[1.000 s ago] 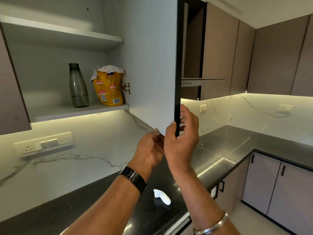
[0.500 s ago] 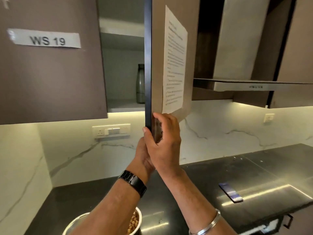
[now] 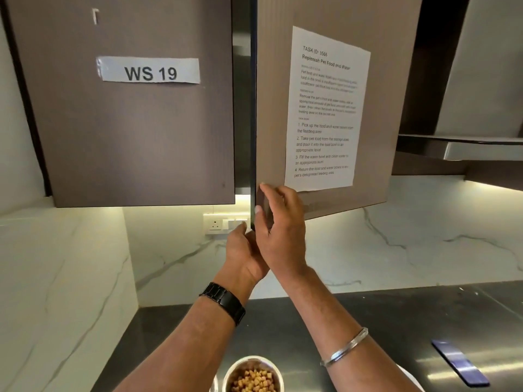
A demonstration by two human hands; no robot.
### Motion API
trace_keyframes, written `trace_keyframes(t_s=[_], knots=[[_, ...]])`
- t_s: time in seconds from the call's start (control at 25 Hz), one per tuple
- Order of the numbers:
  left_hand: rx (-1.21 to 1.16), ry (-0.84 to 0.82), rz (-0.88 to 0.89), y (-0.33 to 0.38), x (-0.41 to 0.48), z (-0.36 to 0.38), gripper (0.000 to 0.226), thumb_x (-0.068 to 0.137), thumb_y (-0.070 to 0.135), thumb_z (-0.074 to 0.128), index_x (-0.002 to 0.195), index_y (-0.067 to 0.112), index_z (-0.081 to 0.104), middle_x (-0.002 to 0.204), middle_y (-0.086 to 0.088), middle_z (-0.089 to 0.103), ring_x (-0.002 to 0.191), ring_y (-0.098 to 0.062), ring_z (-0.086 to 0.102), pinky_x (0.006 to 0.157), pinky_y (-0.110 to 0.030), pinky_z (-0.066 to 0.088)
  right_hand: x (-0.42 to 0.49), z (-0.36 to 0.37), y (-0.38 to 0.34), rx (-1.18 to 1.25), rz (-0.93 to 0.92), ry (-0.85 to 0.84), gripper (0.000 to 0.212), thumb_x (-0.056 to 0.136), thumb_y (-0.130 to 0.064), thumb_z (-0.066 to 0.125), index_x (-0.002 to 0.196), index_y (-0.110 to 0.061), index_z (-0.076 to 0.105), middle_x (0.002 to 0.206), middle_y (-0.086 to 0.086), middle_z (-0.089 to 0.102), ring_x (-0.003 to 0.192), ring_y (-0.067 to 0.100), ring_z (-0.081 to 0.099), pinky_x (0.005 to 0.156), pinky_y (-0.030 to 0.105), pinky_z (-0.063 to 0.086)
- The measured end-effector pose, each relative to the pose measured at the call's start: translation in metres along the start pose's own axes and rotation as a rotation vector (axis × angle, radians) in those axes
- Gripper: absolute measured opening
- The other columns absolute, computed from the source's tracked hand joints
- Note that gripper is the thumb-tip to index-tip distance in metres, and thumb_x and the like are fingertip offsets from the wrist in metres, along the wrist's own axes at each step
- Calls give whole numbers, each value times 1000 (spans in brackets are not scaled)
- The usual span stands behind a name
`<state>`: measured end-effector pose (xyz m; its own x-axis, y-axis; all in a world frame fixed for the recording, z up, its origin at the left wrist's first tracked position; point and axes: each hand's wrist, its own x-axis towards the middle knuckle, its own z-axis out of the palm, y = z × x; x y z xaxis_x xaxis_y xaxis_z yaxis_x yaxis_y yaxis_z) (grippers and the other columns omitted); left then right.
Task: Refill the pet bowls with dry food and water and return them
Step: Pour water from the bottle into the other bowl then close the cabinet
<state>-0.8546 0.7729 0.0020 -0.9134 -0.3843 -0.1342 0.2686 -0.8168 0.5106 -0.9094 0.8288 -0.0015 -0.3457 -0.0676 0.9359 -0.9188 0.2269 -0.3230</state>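
Note:
A brown upper cabinet door [image 3: 325,12] with a printed task sheet [image 3: 325,108] stands nearly closed, only a narrow gap left beside the neighbouring door. My right hand [image 3: 280,230] grips its lower left corner, fingers on the front face. Just below and behind that corner my left hand [image 3: 243,256], with a black watch on the wrist, touches the door's bottom edge. A steel bowl [image 3: 232,372] holding brown dry kibble sits on the dark counter at the bottom, between my forearms. No water bowl can be made out.
The left cabinet door [image 3: 135,137] carries a "WS 19" label. A wall socket [image 3: 215,224] sits on the marble backsplash under the cabinets. A dark phone [image 3: 460,363] lies on the counter [image 3: 368,315] at right. A range hood [image 3: 481,145] hangs at upper right.
The cabinet door has swung from wide open to almost closed, hiding the shelf with the bottle and yellow food bag. Both hands stayed on its lower corner. The view dropped toward the kibble bowl.

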Motion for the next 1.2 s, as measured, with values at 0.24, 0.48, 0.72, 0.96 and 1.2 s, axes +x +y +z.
trace_keyframes(t_s=[0.24,0.48,0.72,0.96,1.2], knots=[[49,51,50,15,38,-16,42,115,29,40,122,9,77,103,-16,80,124,-36,73,117,-50,53,0,32,20,-20,-58,-61,43,98,-2,73,141,-8,71,148,10,64,136,27,61,109,21,51],[105,15,54,26,55,-25,36,113,19,43,113,7,77,106,-17,77,108,-35,72,115,-50,53,-6,58,31,-71,-70,-118,34,100,0,71,134,-5,75,153,13,62,143,30,58,110,20,43],[183,24,65,32,80,-64,28,111,15,47,120,5,71,112,-18,67,106,-32,67,109,-45,56,-30,71,32,-72,-35,-49,46,107,-22,41,123,-4,80,132,15,70,126,31,65,99,32,60],[302,156,121,25,72,-110,24,114,10,47,111,0,69,92,-18,83,86,-30,80,78,-38,65,-84,74,57,-63,82,-142,32,100,0,57,122,-6,80,124,10,70,120,25,63,96,20,53],[553,291,202,9,65,-183,15,112,8,52,111,4,66,96,-20,79,81,-29,76,74,-37,62,-146,71,87,-66,263,-277,35,97,9,65,122,-11,79,117,3,75,116,21,64,93,0,40]])
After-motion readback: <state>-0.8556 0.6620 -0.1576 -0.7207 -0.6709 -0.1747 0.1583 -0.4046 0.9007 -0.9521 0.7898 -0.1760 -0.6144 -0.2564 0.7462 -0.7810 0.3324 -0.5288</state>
